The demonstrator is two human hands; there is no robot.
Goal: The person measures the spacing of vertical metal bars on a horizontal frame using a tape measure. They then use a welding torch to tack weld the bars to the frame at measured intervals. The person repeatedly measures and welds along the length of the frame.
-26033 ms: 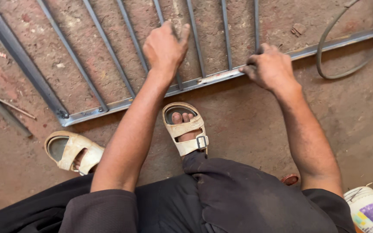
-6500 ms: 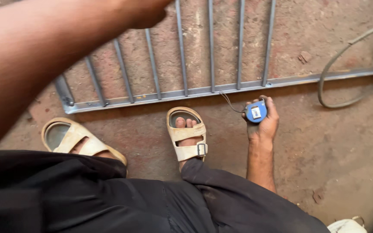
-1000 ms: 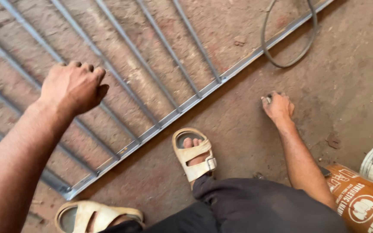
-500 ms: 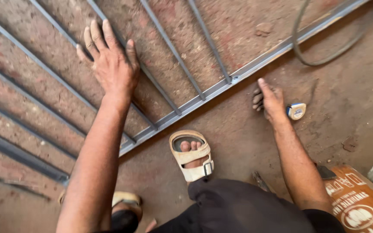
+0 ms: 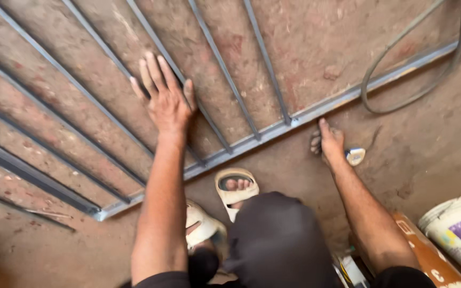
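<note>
A grey metal grille [image 5: 252, 140] of thin parallel bars lies flat on the dusty reddish floor. My left hand [image 5: 164, 101] rests flat on its bars with the fingers spread. My right hand [image 5: 329, 141] is down on the floor just below the grille's bottom rail, fingers stretched toward the rail and holding nothing. A small blue and silver tape measure [image 5: 355, 156] lies on the floor right beside that hand, at its right side. My feet in pale sandals [image 5: 236, 186] stand below the rail, between my arms.
A grey cable [image 5: 412, 69] loops over the rail at the upper right. A white bucket [image 5: 457, 229] and an orange-brown carton [image 5: 428, 256] stand at the lower right. A thicker dark bar [image 5: 28, 170] crosses the grille at the left.
My left hand has opened from a loose fist and laid itself flat on the bars. My right hand has set the tape measure down beside it and reached up to the rail.
</note>
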